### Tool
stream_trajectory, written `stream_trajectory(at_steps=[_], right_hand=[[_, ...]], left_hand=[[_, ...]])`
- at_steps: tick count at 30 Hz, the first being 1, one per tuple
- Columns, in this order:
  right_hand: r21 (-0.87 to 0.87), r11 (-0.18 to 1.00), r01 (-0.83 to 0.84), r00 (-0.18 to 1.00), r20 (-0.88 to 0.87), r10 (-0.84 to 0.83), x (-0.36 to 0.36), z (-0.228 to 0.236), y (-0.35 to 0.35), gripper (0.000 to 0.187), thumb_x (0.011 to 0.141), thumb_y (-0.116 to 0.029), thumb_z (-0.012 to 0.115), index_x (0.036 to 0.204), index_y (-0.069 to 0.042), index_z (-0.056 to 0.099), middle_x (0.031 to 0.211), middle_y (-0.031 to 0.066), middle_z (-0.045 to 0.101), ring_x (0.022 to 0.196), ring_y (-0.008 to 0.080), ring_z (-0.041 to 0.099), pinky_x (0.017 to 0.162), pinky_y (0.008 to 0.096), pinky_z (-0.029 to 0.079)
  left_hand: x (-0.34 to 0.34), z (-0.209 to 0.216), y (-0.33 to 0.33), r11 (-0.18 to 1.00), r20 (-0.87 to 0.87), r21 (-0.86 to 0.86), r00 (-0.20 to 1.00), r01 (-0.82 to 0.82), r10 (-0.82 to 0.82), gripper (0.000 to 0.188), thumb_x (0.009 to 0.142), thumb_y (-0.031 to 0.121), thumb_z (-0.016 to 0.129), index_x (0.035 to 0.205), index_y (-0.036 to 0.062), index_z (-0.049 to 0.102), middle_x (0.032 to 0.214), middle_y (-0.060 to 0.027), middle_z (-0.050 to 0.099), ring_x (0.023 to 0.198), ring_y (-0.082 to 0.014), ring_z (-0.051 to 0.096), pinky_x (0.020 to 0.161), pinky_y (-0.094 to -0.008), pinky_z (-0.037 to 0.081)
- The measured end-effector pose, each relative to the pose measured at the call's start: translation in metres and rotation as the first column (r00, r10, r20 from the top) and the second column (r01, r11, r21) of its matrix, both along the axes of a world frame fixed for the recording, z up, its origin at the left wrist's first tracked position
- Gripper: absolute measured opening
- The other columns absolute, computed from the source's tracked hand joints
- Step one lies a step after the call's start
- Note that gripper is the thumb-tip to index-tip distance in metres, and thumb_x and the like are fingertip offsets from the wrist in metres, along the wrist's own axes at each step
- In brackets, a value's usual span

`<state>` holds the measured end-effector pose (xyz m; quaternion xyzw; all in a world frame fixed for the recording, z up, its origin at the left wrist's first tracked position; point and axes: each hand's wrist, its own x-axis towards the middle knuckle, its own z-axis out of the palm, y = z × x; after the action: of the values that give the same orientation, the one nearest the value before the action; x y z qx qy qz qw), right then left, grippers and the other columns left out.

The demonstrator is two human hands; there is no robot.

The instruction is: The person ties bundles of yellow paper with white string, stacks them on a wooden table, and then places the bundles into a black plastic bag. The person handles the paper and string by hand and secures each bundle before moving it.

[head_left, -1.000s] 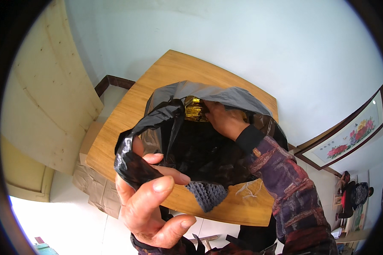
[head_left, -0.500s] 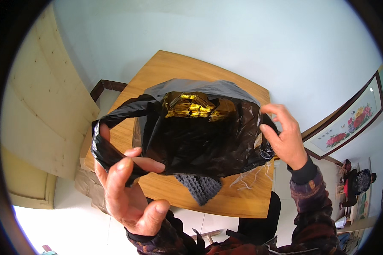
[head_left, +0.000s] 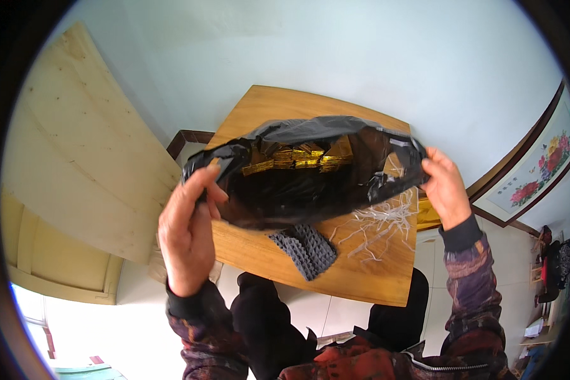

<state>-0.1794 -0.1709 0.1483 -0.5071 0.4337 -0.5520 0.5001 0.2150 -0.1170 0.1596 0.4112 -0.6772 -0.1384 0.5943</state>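
Observation:
A black plastic bag (head_left: 285, 193) is stretched wide over the wooden table (head_left: 253, 253), its mouth facing me. Inside it, toward the far side, lie stacks of shiny gold foil paper (head_left: 297, 158). My left hand (head_left: 193, 221) pinches the bag's left rim between thumb and fingers. At the opposite end, my right hand (head_left: 444, 183) grips the right rim, thumb on the near face. Below the bag's near edge rests a dark grey textured cloth (head_left: 305, 250). Beside the cloth is a loose heap of white strings (head_left: 386, 221).
A pale wooden board (head_left: 88, 139) leans at the left, with a yellowish cabinet (head_left: 57, 253) below it. A framed flower picture (head_left: 532, 171) stands against the wall at the right. Farther right are shelves with dark items (head_left: 557, 266). My legs (head_left: 263, 316) are under the table's near side.
My left hand has closed on the bag's rim and moved up and right. The bag's mouth has been pulled flatter and raised, uncovering more of the white strings and grey cloth.

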Motion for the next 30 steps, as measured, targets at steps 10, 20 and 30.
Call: stream_trajectory(at_steps=[10, 20, 30], right_hand=[[-0.14, 0.966, -0.215, 0.959, 0.158, 0.237, -0.001, 0.085, -0.055, 0.027, 0.094, -0.012, 0.048, 0.118, -0.001, 0.052, 0.101, 0.0064, 0.063, 0.089, 0.0146, 0.062, 0.079, 0.0297, 0.051], [-0.205, 0.965, -0.167, 0.974, -0.189, 0.128, 0.007, 0.113, -0.045, 0.036, 0.082, -0.002, 0.055, 0.117, 0.004, 0.053, 0.099, 0.0066, 0.06, 0.089, 0.0131, 0.058, 0.083, 0.0281, 0.047], [-0.584, 0.776, -0.238, 0.043, -0.805, -0.592, -0.012, 0.146, -0.125, 0.018, 0.074, -0.007, 0.05, 0.086, 0.0, 0.063, 0.082, 0.0236, 0.064, 0.081, 0.0406, 0.061, 0.074, 0.0446, 0.048]], left_hand=[[0.025, 0.058, -0.032, 0.975, -0.149, 0.151, 0.979, 0.164, -0.142, 0.031, 0.087, -0.005, 0.038, 0.107, -0.0003, 0.062, 0.081, 0.0004, 0.053, 0.071, -0.0073, 0.043, 0.068, -0.02, 0.039], [0.041, 0.078, -0.058, 0.962, -0.248, 0.167, 0.953, 0.217, -0.172, 0.028, 0.088, -0.002, 0.04, 0.106, -0.0026, 0.061, 0.082, -0.0013, 0.054, 0.08, -0.0105, 0.049, 0.078, -0.0215, 0.039], [0.033, 0.132, -0.13, 0.89, -0.507, 0.202, 0.822, 0.408, -0.262, 0.03, 0.093, 0.011, 0.047, 0.12, -0.0004, 0.053, 0.092, -0.0024, 0.06, 0.092, -0.0133, 0.057, 0.083, -0.0288, 0.04]])
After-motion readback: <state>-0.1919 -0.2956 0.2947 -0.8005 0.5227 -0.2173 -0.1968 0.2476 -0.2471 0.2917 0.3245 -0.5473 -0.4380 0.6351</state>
